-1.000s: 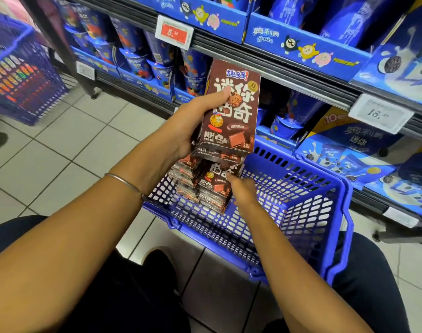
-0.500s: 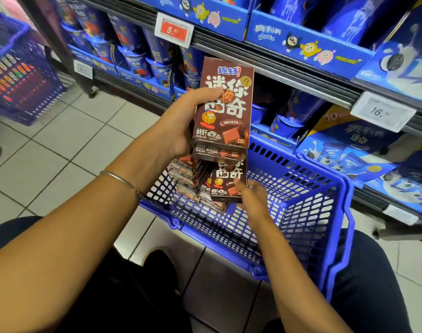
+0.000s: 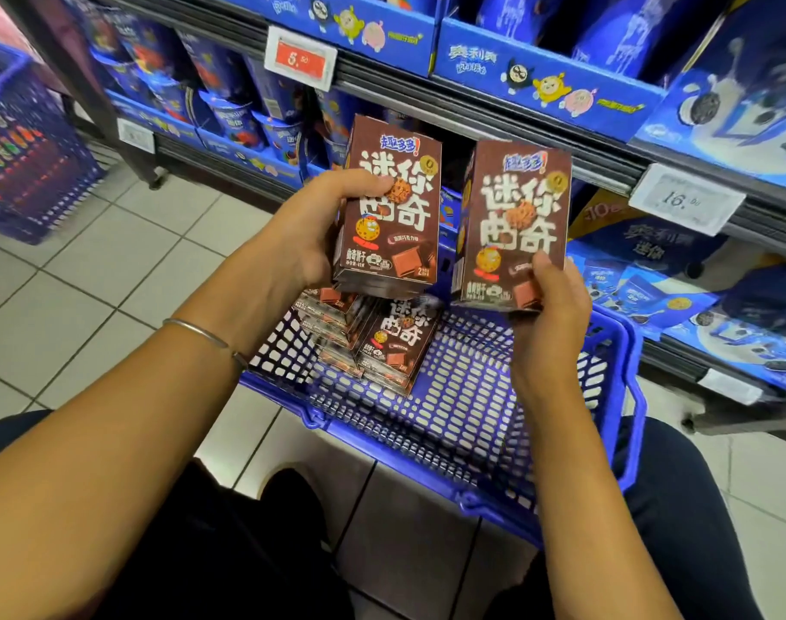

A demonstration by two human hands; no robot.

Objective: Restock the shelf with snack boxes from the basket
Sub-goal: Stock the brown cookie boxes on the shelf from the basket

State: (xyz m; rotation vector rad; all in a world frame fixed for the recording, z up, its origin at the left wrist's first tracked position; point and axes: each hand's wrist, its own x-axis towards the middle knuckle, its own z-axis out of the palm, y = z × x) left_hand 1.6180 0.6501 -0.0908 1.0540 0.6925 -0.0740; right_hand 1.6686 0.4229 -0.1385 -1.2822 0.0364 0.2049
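My left hand (image 3: 306,230) grips a small stack of brown snack boxes (image 3: 393,203), thumb across the top box's front. My right hand (image 3: 547,306) holds one more brown snack box (image 3: 516,217) upright by its lower end, just right of the stack. Both are held above the blue basket (image 3: 471,422), in front of the shelf (image 3: 471,109). Several brown boxes (image 3: 395,342) lie piled in the basket's far left corner.
The shelf holds blue cookie cups (image 3: 239,114) on the left and blue cookie packs (image 3: 677,297) on the right, with price tags (image 3: 301,58) on the rails. A second blue basket (image 3: 29,149) stands on the tiled floor at the left. My knees flank the basket.
My right hand has lifted one brown box out of the basket and raised it beside the stack in my left hand. The left hand has stayed about where it was.
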